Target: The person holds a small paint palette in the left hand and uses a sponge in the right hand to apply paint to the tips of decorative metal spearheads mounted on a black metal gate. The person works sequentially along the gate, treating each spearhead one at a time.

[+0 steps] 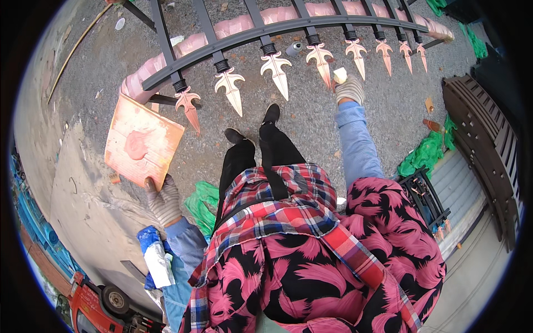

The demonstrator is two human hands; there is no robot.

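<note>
My left hand (164, 201), in a striped glove with bare fingertips, pinches the lower edge of a cardboard sheet (161, 145) smeared with pinkish-copper paint. A wet paint puddle (137, 145) lies in its middle. My right hand (350, 90), gloved the same way, is closed on a small white sponge piece (340, 75). It is beside the tip of a coppery spear-shaped finial (320, 59); whether they touch I cannot tell. Several such finials line the dark metal fence panel (239, 40) in front of me. Some look pinker, others paler gold.
A pink wrapped roll (233, 25) runs beneath the panel. A can (294, 49) lies behind the finials. Green plastic (425, 151) and a brown bottle (433, 126) are at right, near dark stacked panels (483, 133). More green plastic (203, 201) lies by my left arm. A red vehicle (100, 305) stands lower left.
</note>
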